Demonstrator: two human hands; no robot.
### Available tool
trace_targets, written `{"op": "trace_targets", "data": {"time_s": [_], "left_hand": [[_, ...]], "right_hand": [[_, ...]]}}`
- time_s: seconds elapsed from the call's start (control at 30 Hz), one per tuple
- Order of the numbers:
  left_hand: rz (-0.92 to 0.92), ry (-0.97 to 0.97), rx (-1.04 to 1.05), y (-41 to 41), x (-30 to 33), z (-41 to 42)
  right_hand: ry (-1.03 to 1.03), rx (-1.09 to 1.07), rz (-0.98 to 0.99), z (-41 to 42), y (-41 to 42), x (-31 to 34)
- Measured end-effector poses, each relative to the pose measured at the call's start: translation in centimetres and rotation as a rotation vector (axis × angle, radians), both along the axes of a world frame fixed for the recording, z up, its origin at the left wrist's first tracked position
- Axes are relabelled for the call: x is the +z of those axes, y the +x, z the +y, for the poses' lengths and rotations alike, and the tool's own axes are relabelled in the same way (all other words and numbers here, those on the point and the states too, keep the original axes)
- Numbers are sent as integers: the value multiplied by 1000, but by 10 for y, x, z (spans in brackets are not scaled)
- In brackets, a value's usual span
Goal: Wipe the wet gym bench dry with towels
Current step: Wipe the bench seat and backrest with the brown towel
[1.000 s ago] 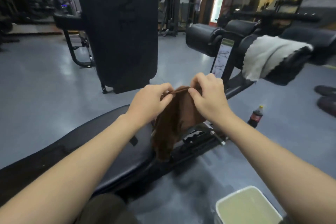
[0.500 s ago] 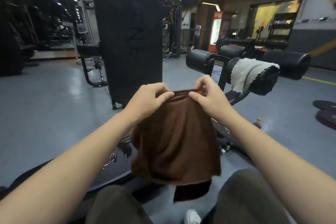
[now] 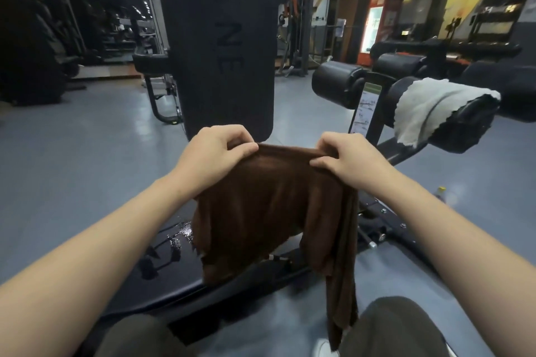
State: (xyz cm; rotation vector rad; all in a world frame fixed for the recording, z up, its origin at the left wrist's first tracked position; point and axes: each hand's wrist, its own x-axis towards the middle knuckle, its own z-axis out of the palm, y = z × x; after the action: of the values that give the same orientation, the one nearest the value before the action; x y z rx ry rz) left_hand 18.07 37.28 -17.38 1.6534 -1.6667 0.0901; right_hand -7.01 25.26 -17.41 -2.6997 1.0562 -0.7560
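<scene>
While water beads on the bench pad's far end, my left hand pinches the brown towel by its top edge; my right hand pinches the opposite corner, towel hanging above the pad.
</scene>
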Motion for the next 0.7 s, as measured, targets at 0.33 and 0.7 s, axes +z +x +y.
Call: {"op": "trace_targets", "data": {"time_s": [0.33, 0.7], "left_hand": [[217, -70, 93, 23, -47, -122], [682, 329, 114, 21, -181, -251]], "right_hand": [[139, 0, -234, -112, 31, -34], [-321, -270, 139, -242, 82, -170]]}}
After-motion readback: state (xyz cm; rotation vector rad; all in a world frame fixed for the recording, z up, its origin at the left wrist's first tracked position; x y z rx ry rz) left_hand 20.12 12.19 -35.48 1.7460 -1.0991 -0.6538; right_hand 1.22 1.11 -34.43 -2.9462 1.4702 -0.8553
